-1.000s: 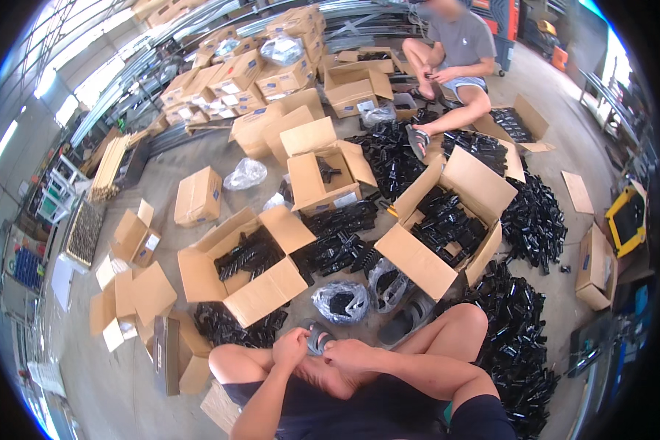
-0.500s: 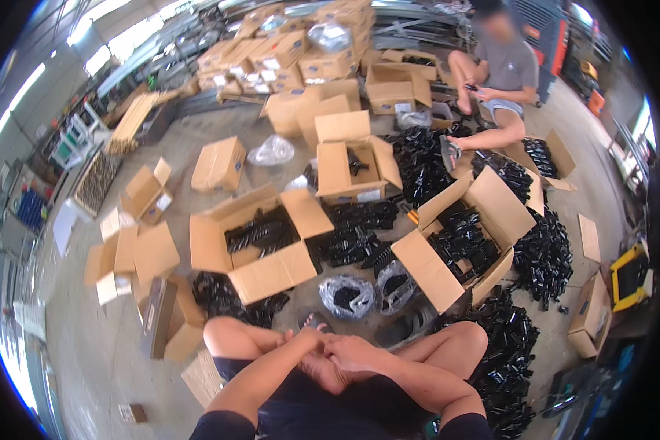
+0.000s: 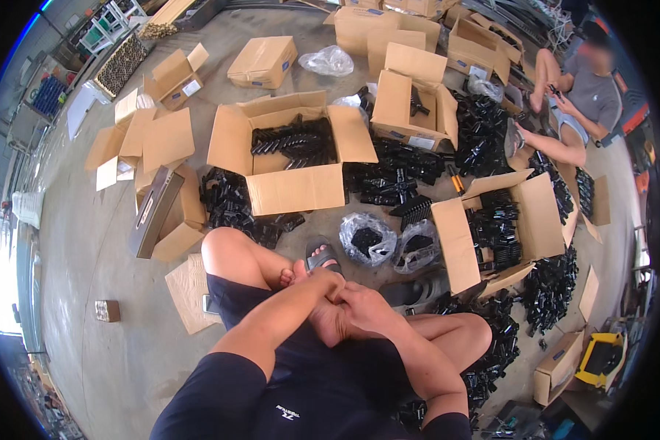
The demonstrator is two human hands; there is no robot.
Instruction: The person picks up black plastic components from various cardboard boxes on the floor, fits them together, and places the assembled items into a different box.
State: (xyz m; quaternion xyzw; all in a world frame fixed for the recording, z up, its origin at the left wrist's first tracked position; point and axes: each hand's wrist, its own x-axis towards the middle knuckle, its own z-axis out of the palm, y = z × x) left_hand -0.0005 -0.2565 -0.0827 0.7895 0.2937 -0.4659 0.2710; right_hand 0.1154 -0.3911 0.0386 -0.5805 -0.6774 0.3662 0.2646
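I sit cross-legged on the concrete floor. My left hand and my right hand are pressed together over my bare foot, fingers curled. No object shows between them. A black sandal lies just beyond my toes. Two clear plastic bags of black parts lie a little farther out. To the right of them stands an open cardboard box holding black parts.
A large open box with black parts stands ahead, with loose black parts heaped beside it. More boxes and flat cardboard lie to the left. Another person sits at the upper right. A yellow device lies at the lower right.
My hands stay together over my lap. The view has swung so the boxes ahead look nearer and the other person sits farther toward the right rim.
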